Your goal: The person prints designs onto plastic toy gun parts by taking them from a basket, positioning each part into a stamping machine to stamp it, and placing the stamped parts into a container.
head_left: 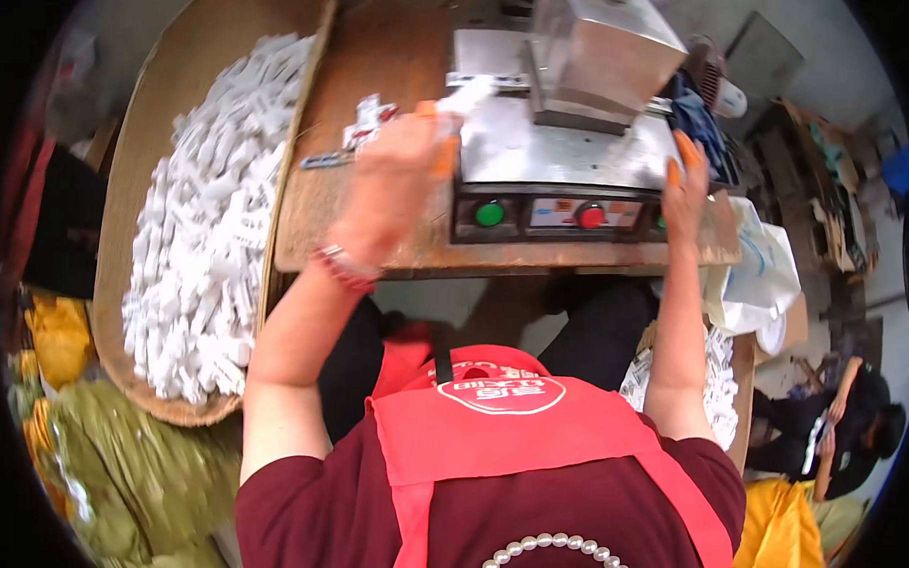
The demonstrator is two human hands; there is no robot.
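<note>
My left hand, smeared by motion and wearing orange finger covers, is over the near left corner of a press machine's metal plate. Its fingers are closed on a small white piece, too blurred to tell its exact kind. My right hand lies at the machine's right front corner with fingers stretched out, also in orange covers. It is beside a green button that it partly hides. Another green button and a red knob sit on the front panel. A metal press head stands over the plate.
A large tan tray heaped with white pieces stands left. Small white and red pieces and a blue-grey tool lie on the wooden table. More white pieces are at lower right, near a plastic bag. Another person sits far right.
</note>
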